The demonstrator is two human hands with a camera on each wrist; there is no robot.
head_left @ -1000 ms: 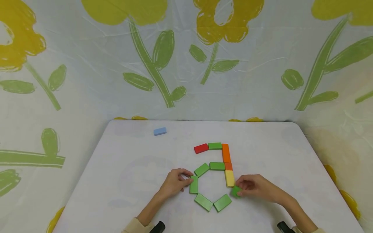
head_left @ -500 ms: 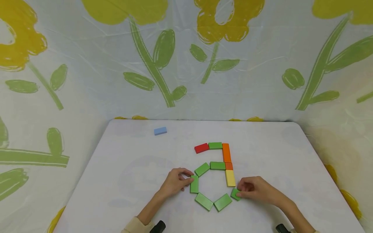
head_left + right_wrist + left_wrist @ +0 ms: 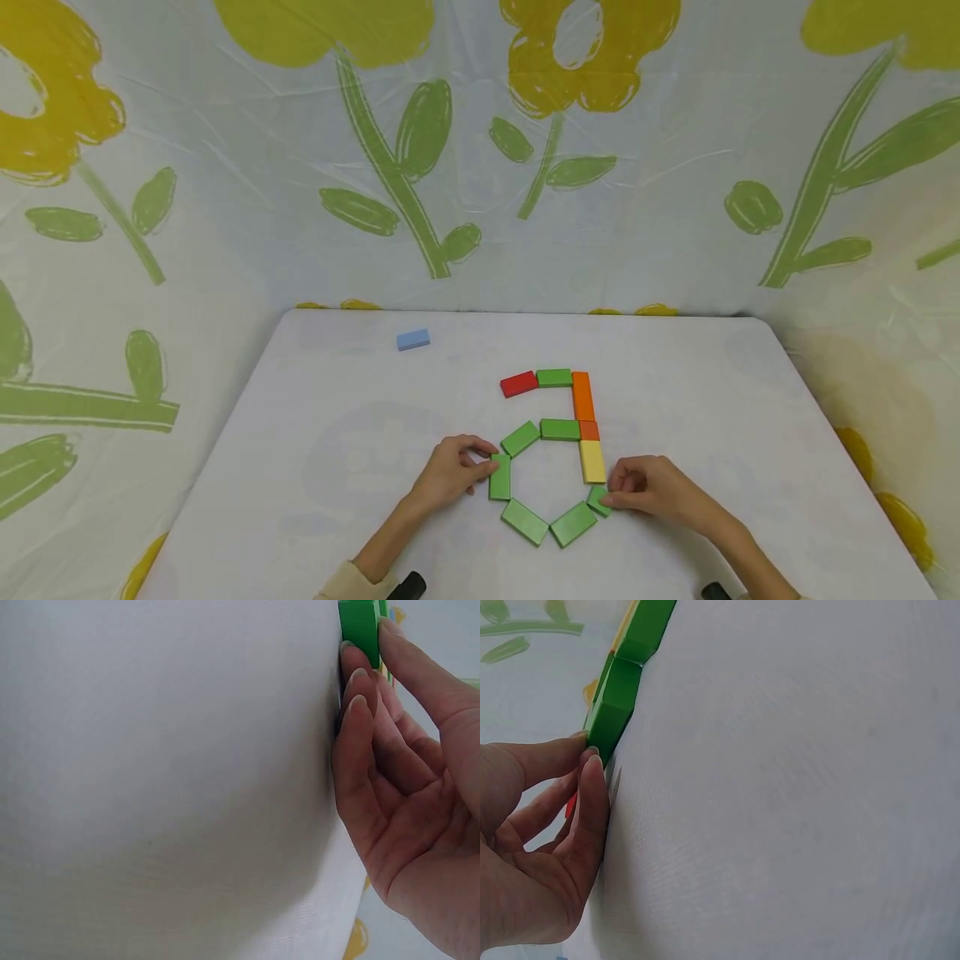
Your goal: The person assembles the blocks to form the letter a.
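Observation:
At the left of a loop of blocks on the table, my left hand (image 3: 448,473) holds a green block (image 3: 500,478) with curled fingers; its thumb and a fingertip meet that block's edge (image 3: 611,712) in the left wrist view. On the opposite side, my right hand (image 3: 660,492) pinches a small green block (image 3: 597,500) between thumb and fingers, partly covering it. This small block (image 3: 360,630) also shows in the right wrist view. It lies between a yellow block (image 3: 592,462) and a slanted green block (image 3: 573,524). Another slanted green block (image 3: 525,522) lies at lower left.
Two more green blocks, one tilted (image 3: 521,437) and one level (image 3: 559,429), top the loop. Above stand a small orange block (image 3: 588,430), a long orange block (image 3: 582,396), a green block (image 3: 554,378) and a red block (image 3: 519,384). A blue block (image 3: 413,339) lies apart.
My right hand has moved slightly left with the small green block, which now sits closer to the slanted green block and under the yellow one. My left hand has stayed in place.

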